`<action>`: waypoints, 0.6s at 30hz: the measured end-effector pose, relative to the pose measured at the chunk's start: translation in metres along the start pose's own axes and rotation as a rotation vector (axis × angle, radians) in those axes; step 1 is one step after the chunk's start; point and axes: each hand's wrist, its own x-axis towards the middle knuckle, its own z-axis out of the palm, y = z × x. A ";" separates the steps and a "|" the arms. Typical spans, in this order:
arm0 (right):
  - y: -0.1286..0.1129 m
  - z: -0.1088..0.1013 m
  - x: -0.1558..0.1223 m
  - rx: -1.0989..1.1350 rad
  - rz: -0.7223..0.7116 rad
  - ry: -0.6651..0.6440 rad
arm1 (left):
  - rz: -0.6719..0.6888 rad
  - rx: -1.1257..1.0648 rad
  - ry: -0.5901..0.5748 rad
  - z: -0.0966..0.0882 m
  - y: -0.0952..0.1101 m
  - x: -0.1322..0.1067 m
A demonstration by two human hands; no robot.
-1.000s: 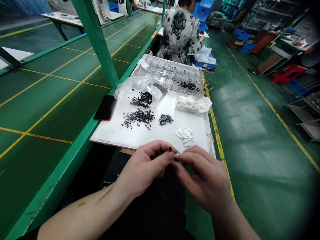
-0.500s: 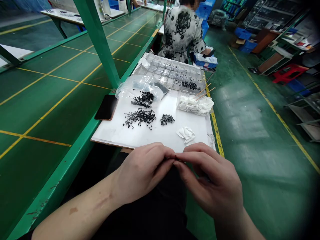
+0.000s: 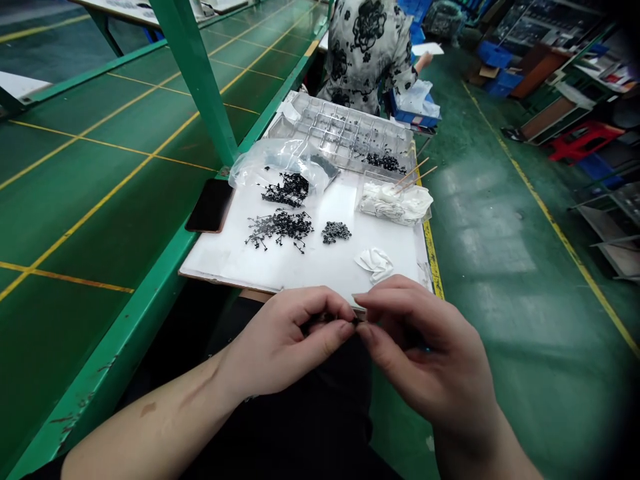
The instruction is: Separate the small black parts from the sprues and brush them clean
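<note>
Left hand (image 3: 283,343) and right hand (image 3: 425,340) are together just off the near edge of a white board (image 3: 220,267), above the person's dark clothing (image 3: 295,427). Thumb and fingertips of both hands close on a small black piece (image 3: 355,321), pinched between them; its exact form is too small to tell.

On the board, nearest the hands, lies a crumpled white cloth (image 3: 375,264). Farther on are a small heap of black parts (image 3: 336,232) and, to its left, a loose spread of black branched pieces (image 3: 279,228). Beyond that spread, a second black clump (image 3: 287,190) lies against a clear plastic bag (image 3: 280,159). To the right stands a clear box (image 3: 393,203) packed with white material, with wooden sticks (image 3: 415,171) projecting past its far side. Beyond these sits a clear compartment tray (image 3: 340,127), with black pieces (image 3: 385,161) at its near right.

A black phone (image 3: 210,205) lies left of the board on the green desk (image 3: 105,200). Farthest off, a co-worker (image 3: 363,53) in a black-and-white floral top sits past the tray. Blue crates (image 3: 495,67) and a red stool (image 3: 583,140) stand beyond, on the green floor (image 3: 500,320).
</note>
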 end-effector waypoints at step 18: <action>0.002 -0.009 0.007 -0.148 -0.191 -0.149 | -0.056 -0.137 0.009 -0.008 -0.001 -0.003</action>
